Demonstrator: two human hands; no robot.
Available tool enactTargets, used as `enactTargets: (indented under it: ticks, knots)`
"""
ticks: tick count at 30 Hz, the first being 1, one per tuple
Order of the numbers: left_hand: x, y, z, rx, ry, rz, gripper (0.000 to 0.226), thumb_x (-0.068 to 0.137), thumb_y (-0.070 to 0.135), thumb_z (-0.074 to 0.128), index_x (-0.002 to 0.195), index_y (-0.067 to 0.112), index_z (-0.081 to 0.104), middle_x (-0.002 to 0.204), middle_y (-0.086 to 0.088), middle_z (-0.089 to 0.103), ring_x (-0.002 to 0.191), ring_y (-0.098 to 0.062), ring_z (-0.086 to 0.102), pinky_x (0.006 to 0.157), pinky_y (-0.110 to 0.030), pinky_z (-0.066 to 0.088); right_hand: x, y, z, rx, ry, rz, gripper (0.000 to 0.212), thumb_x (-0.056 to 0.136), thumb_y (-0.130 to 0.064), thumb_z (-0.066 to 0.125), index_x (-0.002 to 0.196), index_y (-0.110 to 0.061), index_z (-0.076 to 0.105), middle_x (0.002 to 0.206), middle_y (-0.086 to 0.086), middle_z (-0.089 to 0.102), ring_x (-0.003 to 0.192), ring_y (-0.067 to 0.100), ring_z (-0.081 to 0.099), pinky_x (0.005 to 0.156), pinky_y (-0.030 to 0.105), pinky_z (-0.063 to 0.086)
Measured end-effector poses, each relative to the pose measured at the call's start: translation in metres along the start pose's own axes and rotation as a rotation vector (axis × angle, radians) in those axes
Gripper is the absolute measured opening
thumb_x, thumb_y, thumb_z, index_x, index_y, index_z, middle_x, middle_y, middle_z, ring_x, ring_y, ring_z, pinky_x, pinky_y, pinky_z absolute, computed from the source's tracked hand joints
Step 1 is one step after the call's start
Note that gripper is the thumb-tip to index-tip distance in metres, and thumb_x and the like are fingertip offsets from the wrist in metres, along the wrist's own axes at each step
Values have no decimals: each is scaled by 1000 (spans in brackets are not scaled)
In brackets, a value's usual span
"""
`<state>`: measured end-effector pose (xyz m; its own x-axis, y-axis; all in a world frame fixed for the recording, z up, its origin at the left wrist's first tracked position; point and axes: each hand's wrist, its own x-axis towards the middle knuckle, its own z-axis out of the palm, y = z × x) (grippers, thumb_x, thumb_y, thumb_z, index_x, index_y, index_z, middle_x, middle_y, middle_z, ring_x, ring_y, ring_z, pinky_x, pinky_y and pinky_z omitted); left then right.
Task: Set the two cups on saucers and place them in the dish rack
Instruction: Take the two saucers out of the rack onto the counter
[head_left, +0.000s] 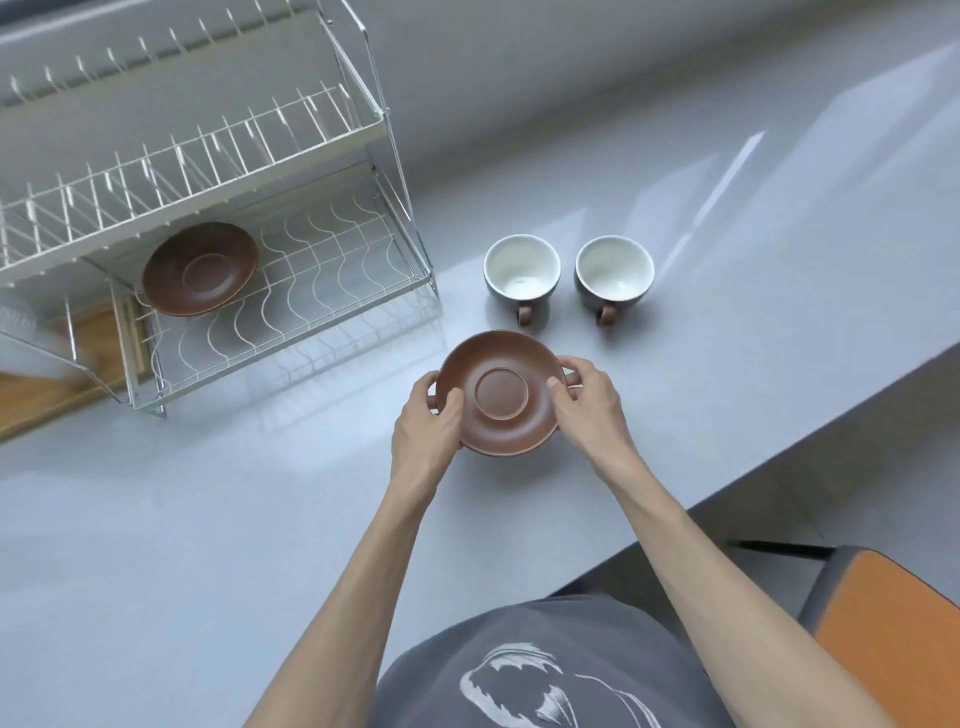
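A brown saucer (501, 393) is held over the grey counter, my left hand (423, 428) gripping its left rim and my right hand (589, 402) its right rim. Behind it stand two grey cups with white insides and brown handles: the left cup (522, 275) and the right cup (614, 275), both upright on the counter. A second brown saucer (200, 269) lies on the lower shelf of the white wire dish rack (291, 291) at the left.
The rack's upper shelf (197, 145) holds nothing. A wooden board (57, 374) lies under the rack's left side. The counter edge (779, 457) runs diagonally at the right, with an orange chair seat (893, 639) below it.
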<state>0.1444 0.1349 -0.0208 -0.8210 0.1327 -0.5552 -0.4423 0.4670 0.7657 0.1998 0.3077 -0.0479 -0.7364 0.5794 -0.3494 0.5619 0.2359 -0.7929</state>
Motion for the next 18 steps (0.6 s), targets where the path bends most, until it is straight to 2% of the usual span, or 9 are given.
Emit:
enactTargets:
  ticks: [5,8,11,18]
  knots:
    - [2,7,36,32,-131,-3,50,84,41,51,133,35,54,115,2,69,89,-21,73,93,-46,58,3,31,-28,16,86,86,33,94,-26,53,125,-19,59,103,3,65,95,25,64,88,43,53]
    - [4,11,57,62,-197,-5,53,80,43,49,133,36,54,113,3,68,82,-21,73,96,-48,57,5,47,-45,7,137,123,33,96,-23,54,127,-15,58,103,4,66,97,24,64,86,36,50]
    - [5,16,75,78,-246,-8,56,80,43,49,135,35,53,113,3,68,84,-20,72,96,-48,56,7,57,-58,7,174,149,33,96,-22,54,127,-14,58,103,4,65,96,24,63,85,34,48]
    - [9,21,101,129,-289,-5,64,78,43,47,141,33,50,105,7,68,89,-21,73,96,-49,56,10,70,-75,9,203,200,34,97,-23,53,129,-13,56,101,2,62,99,24,61,90,39,50]
